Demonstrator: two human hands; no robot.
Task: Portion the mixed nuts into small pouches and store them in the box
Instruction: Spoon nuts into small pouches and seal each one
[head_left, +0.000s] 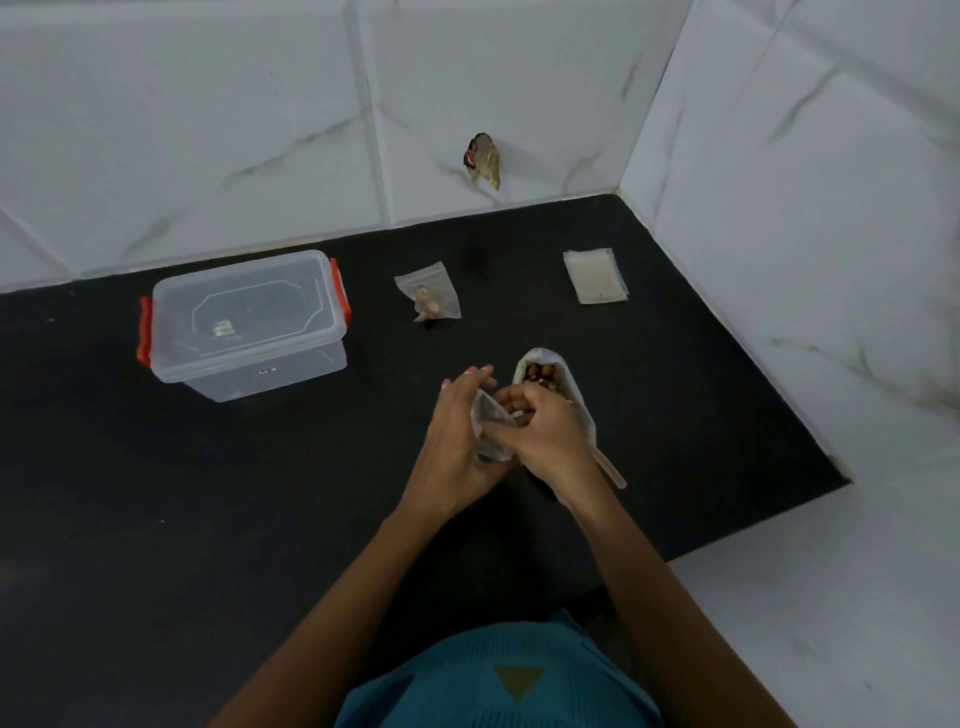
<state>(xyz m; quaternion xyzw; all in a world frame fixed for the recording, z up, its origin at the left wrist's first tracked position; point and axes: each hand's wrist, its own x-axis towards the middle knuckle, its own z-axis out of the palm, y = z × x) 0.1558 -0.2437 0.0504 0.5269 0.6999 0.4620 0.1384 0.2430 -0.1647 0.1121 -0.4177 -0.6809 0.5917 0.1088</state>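
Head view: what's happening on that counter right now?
A person is filling a small clear plastic pouch: the left hand holds it, the right hand, fingers curled, is at its mouth, beside the large open bag of mixed nuts. One filled pouch and a stack of empty pouches lie behind; the clear plastic box with orange clips has its lid on.

Counter (208, 493): box (244, 322), filled pouch (428, 297), empty pouches (596, 275)

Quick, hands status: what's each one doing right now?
Left hand: holds the small pouch.
Right hand: fingers curled at the pouch mouth; what they pinch cannot be told.
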